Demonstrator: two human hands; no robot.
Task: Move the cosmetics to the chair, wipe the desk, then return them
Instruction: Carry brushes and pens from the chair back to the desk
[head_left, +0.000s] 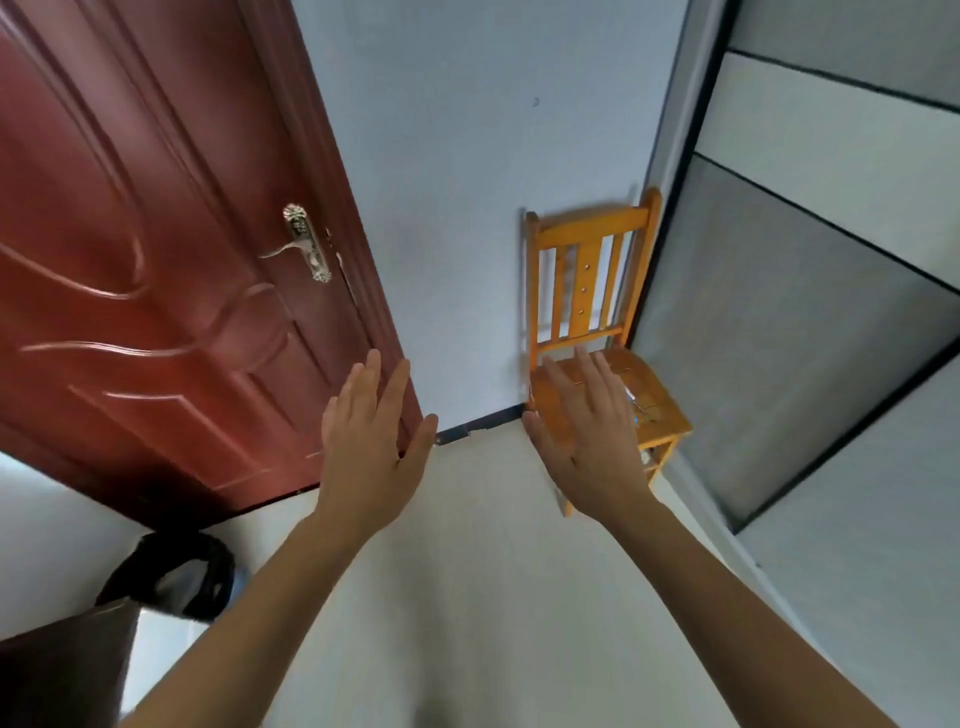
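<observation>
We see the chair (587, 244) standing on the floor (467, 545); a few small items (638, 404), too blurred to name, lie on its seat.

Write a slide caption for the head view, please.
Open, empty left hand and right hand extend toward the wooden chair.
</observation>
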